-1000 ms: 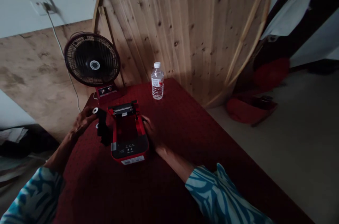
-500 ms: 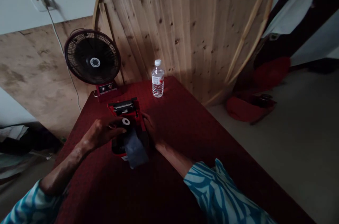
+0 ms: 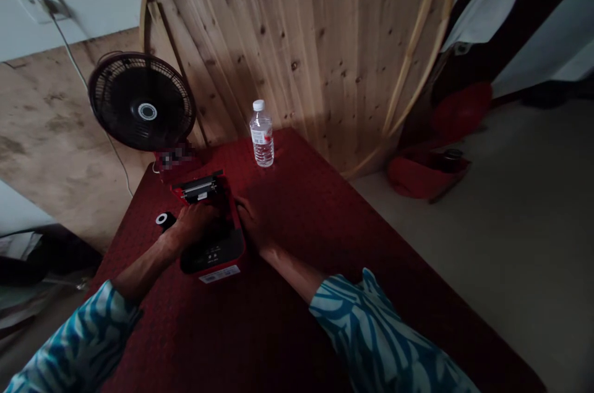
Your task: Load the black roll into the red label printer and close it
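Note:
A small red and black printer (image 3: 214, 254) sits on the red tablecloth (image 3: 297, 220) with its lid (image 3: 199, 186) tipped open at the back. My left hand (image 3: 195, 223) reaches down into the open paper bay with the fingers curled; what they hold is hidden. My right hand (image 3: 248, 226) presses against the printer's right side and grips it. A black roll with a white core (image 3: 163, 220) lies on the cloth just left of the printer, beside my left wrist.
A black desk fan (image 3: 142, 102) on a red base stands at the table's back left, its cord running to a wall socket (image 3: 44, 6). A water bottle (image 3: 262, 134) stands at the back. A round wooden board (image 3: 301, 40) leans behind. Red cushions (image 3: 427, 170) lie on the floor right.
My left hand brought a black roll from the printer's left side over the printer and has sunk into the open bay. The right hand stayed on the printer's side. The view shifted slightly.

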Demonstrator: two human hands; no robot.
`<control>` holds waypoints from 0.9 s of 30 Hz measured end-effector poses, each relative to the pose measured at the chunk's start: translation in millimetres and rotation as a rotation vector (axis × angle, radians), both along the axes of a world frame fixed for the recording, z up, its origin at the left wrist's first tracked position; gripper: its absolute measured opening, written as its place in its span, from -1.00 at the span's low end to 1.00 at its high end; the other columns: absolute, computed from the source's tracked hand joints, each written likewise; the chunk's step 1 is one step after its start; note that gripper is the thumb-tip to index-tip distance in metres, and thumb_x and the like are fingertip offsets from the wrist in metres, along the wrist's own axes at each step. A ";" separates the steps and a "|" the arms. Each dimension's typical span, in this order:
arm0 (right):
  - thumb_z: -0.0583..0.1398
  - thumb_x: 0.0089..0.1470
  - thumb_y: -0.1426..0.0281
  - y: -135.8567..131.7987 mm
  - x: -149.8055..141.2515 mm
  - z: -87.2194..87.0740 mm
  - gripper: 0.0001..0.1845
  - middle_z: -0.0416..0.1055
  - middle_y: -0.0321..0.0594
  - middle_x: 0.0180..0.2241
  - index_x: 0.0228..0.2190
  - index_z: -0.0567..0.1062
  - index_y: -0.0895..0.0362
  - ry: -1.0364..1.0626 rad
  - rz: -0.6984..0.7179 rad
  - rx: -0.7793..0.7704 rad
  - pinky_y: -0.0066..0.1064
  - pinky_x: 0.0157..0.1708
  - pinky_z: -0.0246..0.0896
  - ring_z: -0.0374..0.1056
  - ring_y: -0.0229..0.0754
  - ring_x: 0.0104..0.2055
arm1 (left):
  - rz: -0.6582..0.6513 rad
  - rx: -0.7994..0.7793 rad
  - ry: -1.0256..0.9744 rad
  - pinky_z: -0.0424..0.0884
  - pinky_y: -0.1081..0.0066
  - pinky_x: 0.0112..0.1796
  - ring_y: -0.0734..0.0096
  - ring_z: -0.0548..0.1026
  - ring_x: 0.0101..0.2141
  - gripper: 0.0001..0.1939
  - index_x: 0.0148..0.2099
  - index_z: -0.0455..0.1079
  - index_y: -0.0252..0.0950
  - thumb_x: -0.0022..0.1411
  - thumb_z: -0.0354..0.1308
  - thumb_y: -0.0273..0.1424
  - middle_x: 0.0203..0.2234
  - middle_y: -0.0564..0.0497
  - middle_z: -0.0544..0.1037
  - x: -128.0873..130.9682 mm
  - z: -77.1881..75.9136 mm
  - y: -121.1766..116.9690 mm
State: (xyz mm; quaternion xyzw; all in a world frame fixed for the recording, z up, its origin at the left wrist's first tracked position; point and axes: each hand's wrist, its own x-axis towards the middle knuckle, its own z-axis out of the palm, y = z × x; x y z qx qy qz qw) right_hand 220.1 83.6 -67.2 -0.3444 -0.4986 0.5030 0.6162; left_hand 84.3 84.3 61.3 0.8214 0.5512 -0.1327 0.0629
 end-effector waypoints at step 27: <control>0.13 0.11 0.10 2.7 -1.8 -7.4 -0.60 0.49 -0.26 0.01 -0.08 0.52 -0.03 0.042 -0.053 -0.023 -0.15 0.22 0.10 0.32 -0.10 0.13 | -0.334 0.697 -0.600 0.31 0.38 -0.21 0.40 0.52 -0.27 -0.84 -0.15 0.49 -0.22 0.36 0.08 -0.49 -0.27 0.00 0.59 -42.7 -30.2 -105.9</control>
